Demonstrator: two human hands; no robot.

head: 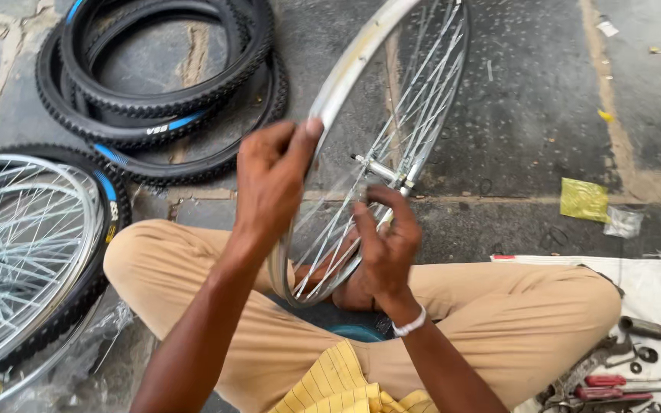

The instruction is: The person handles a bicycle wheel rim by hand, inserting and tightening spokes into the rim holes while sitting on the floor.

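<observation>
Left hand (269, 180) gripping wheel rim (361, 53), right hand (384, 245) on spokes (415, 115)

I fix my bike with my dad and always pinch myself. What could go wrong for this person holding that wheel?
The right hand reaches in among the thin spokes, so fingers might get pinched if the bare wheel rim turns. The left hand steadies the rim only at its edge, so it could slip and tip over. Loose tools lie on the white cloth by the knee, easy to bump.
</observation>
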